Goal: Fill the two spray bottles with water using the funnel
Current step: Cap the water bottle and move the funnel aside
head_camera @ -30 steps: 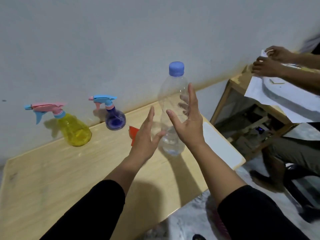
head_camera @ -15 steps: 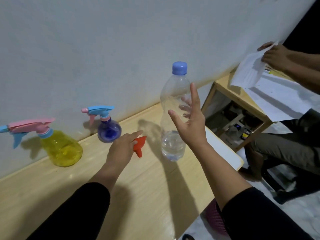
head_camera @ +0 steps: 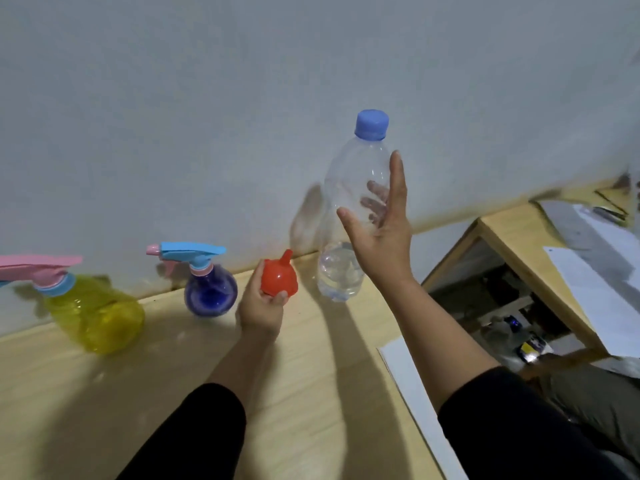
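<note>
Head view looks down on a pale wooden desk (head_camera: 311,393) set against a grey wall. Left hand (head_camera: 259,306) holds a red funnel (head_camera: 280,277), its grip curled round the wide mouth with the thumb under the rim and the spout tilted up and away toward the wall; funnel and hand are lifted just above the desk near its back edge. Right hand (head_camera: 381,233) is spread wide, fingers straight, alongside a clear water bottle (head_camera: 349,209) with a blue cap (head_camera: 372,124). Several fingers show through the plastic from behind, so the hand seems to touch the bottle, though whether it actually presses on it is hard to tell. The bottle stands upright by the back edge, with water filling only its lowest part.

Just left of the funnel stands a purple spray bottle (head_camera: 210,293) with a blue and pink trigger head, close to the back edge. Farther left, near the left edge of the view, a yellow spray bottle (head_camera: 97,313) with a pink trigger head stands, its nozzle cut off by the frame. Both sprayer heads are screwed on. A white sheet (head_camera: 408,382) lies along the desk's right edge.
</note>
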The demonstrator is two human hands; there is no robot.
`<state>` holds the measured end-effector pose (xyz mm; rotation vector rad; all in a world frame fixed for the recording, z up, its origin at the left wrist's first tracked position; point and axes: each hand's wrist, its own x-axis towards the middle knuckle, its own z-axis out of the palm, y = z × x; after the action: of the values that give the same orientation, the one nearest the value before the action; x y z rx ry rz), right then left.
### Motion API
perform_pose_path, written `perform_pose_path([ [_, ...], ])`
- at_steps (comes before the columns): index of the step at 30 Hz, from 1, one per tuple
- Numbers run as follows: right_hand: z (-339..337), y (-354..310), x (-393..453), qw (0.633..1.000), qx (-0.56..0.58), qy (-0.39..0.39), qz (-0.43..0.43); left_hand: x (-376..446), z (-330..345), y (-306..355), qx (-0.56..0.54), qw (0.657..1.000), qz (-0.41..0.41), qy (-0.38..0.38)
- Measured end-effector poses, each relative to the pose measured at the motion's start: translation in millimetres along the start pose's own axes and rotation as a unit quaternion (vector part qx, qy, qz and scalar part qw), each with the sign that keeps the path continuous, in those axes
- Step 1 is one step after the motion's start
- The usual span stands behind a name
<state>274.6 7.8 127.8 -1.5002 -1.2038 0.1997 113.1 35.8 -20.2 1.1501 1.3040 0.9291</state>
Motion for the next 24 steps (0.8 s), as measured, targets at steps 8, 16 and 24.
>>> perform_pose_path([
  [8, 19, 33, 40, 0.997, 0.057, -0.044, -0.018, -1, 30, -3, 0.081, 0.989, -0.004, 0.12],
  [16, 19, 38, 45, 0.993, 0.074, -0.084, -0.025, 4, 54, -3, 0.203, 0.95, -0.024, 0.235],
  [24, 6, 47, 34, 0.974, 0.095, -0.189, 0.082, 4, 42, -3, 0.352, 0.917, -0.045, 0.184],
])
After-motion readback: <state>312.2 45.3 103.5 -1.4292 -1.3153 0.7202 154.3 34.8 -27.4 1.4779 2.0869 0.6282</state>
